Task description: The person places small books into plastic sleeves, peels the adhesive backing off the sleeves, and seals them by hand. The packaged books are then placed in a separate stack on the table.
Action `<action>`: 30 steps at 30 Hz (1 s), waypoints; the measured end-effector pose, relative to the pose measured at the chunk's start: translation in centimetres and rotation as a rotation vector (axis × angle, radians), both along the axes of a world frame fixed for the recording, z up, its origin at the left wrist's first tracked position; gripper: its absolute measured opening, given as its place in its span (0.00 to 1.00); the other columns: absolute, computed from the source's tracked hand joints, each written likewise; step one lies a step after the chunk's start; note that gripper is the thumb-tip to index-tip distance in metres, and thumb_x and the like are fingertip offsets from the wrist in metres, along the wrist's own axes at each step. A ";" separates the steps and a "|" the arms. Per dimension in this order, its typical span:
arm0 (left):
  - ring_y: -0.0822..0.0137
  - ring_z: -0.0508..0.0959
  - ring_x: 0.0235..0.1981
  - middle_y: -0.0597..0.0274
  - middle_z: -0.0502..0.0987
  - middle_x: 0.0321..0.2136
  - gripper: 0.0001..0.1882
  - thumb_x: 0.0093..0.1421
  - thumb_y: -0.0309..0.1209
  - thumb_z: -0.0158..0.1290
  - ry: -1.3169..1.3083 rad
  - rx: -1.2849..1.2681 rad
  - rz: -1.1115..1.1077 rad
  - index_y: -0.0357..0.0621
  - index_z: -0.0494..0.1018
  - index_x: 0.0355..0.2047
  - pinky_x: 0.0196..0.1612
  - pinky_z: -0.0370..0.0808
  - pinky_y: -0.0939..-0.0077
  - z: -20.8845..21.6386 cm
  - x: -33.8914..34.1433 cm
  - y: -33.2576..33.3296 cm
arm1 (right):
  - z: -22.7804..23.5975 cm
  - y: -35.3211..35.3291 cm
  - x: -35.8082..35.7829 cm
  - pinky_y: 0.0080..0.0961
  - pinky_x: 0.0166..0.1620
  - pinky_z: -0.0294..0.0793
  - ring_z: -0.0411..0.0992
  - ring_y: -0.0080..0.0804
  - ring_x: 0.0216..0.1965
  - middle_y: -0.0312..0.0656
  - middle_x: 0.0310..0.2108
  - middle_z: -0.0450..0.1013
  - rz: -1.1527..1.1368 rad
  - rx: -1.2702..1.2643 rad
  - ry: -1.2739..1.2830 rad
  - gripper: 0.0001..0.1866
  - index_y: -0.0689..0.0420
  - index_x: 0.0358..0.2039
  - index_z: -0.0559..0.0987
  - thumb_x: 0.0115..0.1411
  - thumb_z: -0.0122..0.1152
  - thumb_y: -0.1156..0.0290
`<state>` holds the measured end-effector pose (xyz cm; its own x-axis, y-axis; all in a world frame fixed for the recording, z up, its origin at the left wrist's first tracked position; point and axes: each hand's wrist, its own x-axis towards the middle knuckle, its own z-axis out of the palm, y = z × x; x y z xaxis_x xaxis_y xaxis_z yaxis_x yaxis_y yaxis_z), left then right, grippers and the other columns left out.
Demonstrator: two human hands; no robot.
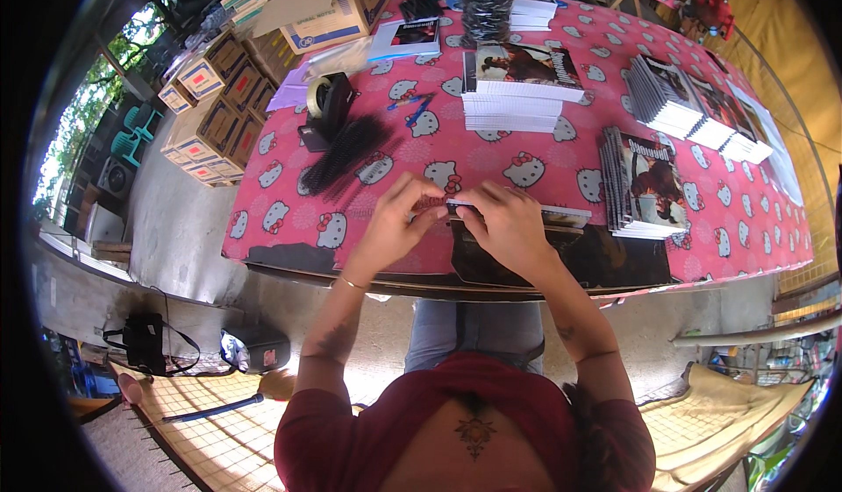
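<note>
At the table's near edge I hold a notebook (566,217) low and almost edge-on, its white page edge showing to the right of my fingers. My right hand (507,229) is closed on its spine side, thumb and fingers pinched. My left hand (405,222) is closed too, thumb and forefinger pressed together at the notebook's left end; whatever they pinch is too small to tell. Beneath lies a dark board (500,268). A loose pile of black spiral binding coils (346,154) is left of my hands. A stack of coil-bound notebooks (647,183) stands to the right.
Behind my hands is a stack of unbound notebooks (513,110). A tape dispenser (329,106) and blue-handled pliers-like tool (419,109) lie left. More notebook stacks (671,106) are at right. A black-wrapped roll (487,10) and open carton (333,18) stand at the back, stacked cartons (215,124) beyond.
</note>
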<state>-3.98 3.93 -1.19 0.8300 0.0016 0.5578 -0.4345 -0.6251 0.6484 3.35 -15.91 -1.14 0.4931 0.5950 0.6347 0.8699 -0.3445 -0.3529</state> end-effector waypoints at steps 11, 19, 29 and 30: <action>0.59 0.79 0.30 0.50 0.79 0.33 0.14 0.63 0.29 0.61 0.172 0.163 -0.147 0.36 0.76 0.46 0.33 0.74 0.65 2.0 1.2 1.2 | 0.2 -0.6 0.8 0.41 0.35 0.77 0.77 0.46 0.35 0.41 0.37 0.74 0.074 -0.019 0.162 0.09 0.55 0.40 0.79 0.59 0.67 0.70; 0.58 0.79 0.29 0.52 0.79 0.32 0.11 0.62 0.29 0.62 0.241 0.288 -0.139 0.39 0.77 0.43 0.33 0.75 0.62 1.9 1.7 1.1 | 0.0 -1.1 1.4 0.41 0.40 0.77 0.76 0.49 0.38 0.45 0.40 0.75 0.155 0.015 0.229 0.10 0.57 0.41 0.80 0.59 0.67 0.70; 0.54 0.79 0.39 0.53 0.75 0.42 0.20 0.65 0.45 0.57 0.217 0.399 -0.091 0.45 0.76 0.51 0.39 0.74 0.56 1.9 2.0 -0.2 | 0.6 -3.6 0.3 0.39 0.32 0.75 0.78 0.42 0.29 0.38 0.30 0.77 -0.128 -0.192 0.064 0.06 0.52 0.37 0.80 0.61 0.64 0.66; 0.50 0.76 0.45 0.49 0.74 0.47 0.25 0.65 0.46 0.57 0.169 0.480 -0.033 0.43 0.74 0.55 0.45 0.72 0.52 2.1 1.9 -0.7 | 0.6 -3.6 0.3 0.39 0.32 0.75 0.78 0.42 0.28 0.37 0.28 0.77 -0.134 -0.171 0.057 0.06 0.52 0.37 0.80 0.61 0.63 0.66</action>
<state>-2.04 3.23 0.87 0.9039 -0.2495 0.3474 -0.3728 -0.8576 0.3542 3.68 -19.47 -0.55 0.6072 0.6185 0.4987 0.7926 -0.5149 -0.3265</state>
